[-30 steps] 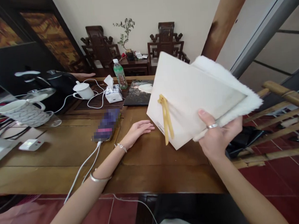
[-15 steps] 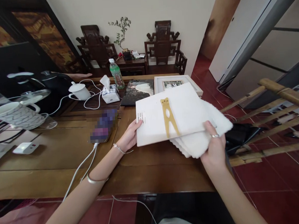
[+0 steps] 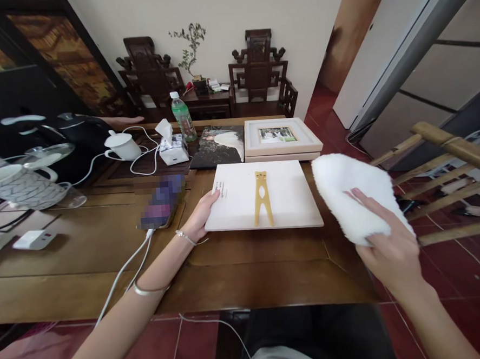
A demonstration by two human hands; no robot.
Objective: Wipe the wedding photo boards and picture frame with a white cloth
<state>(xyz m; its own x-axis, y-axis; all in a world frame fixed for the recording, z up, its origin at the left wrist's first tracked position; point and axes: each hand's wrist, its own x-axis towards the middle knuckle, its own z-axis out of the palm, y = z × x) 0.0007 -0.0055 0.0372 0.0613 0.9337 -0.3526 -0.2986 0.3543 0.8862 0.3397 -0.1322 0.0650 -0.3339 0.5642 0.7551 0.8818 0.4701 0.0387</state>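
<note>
My left hand [image 3: 204,211] grips the left edge of a white picture panel [image 3: 289,190], thumb on top and the other fingers hidden beneath. Its back faces up, with small print at the left and a flat yellow stand leg [image 3: 262,200] shaped like an animal in the middle. Whether the panel touches the table cannot be made out. Off to the right, my right hand [image 3: 394,243] holds a fluffy white cloth [image 3: 350,186], apart from the panel and over the table's right end.
Behind the panel lie a dark photo panel [image 3: 217,147] and a white framed picture [image 3: 314,141]. To the left are a phone [image 3: 162,203] on a cable, a tissue box [image 3: 173,150], a bottle [image 3: 183,118], a lidded cup [image 3: 123,147] and a mug [image 3: 21,187]. Another person's hand [image 3: 124,120] shows behind the kettle.
My right hand has left the panel and moved right, taking the cloth with it. In my left hand, the panel has come down lower and straighter over the table.
</note>
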